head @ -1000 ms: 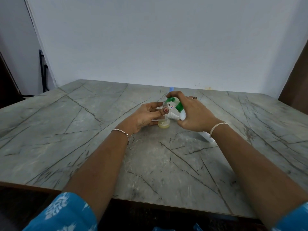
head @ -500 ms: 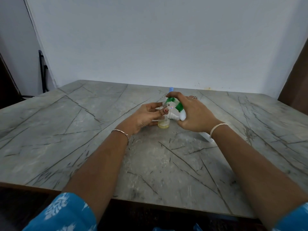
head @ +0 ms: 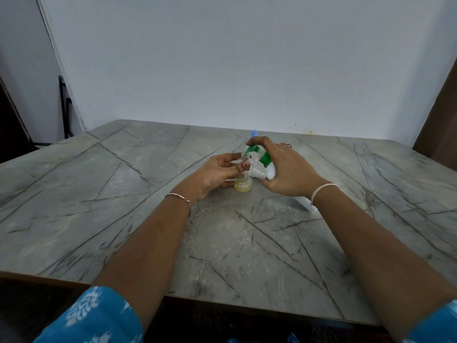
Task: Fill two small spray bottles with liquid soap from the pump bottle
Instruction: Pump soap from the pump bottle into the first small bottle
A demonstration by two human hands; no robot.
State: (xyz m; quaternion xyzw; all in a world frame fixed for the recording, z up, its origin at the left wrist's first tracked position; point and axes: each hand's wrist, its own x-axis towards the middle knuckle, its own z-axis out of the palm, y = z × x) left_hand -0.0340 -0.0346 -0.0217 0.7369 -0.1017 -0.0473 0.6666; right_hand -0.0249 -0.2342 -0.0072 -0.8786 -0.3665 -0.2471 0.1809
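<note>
Currently mid-fill on the first small spray bottle (head: 244, 169). It stands upright on the table (head: 123, 194), near centre, with its neck open. A shallow layer of yellow soap (head: 243, 186) sits at the bottom, so my read is it's far from full.

The left hand (head: 215, 175) pinches it high on the body, thumb on the near side and fingers curled round the far side. The right hand (head: 289, 169) wraps the pump bottle (head: 270, 172), which is tilted toward the small one with its base sticking out back under the wrist. The index finger is curled over the green pump head (head: 257, 150) and the other fingers are closed round the white body. The spout tip is right at the open neck. Can't tell whether it's inside the rim or just above.

How to do this well, as I judge it:
- Centre the spout over the neck. The opening is narrow, and any offset sends soap down the outside.
- Use short, complete strokes and let the head return fully between them.
- Pin the small bottle down with the left hand. It looks light, and a sideways nudge from the spout would tip it.
- Watch the level through the clear wall and stop below the neck so the sprayer stem fits.

A white sprayer top (head: 256, 172) lies between the hands, just beside the small bottle. It's probably that bottle's cap. A blue-capped item (head: 254, 133) sits behind the hands, mostly hidden. It's likely the second bottle, but I can't confirm.
</note>
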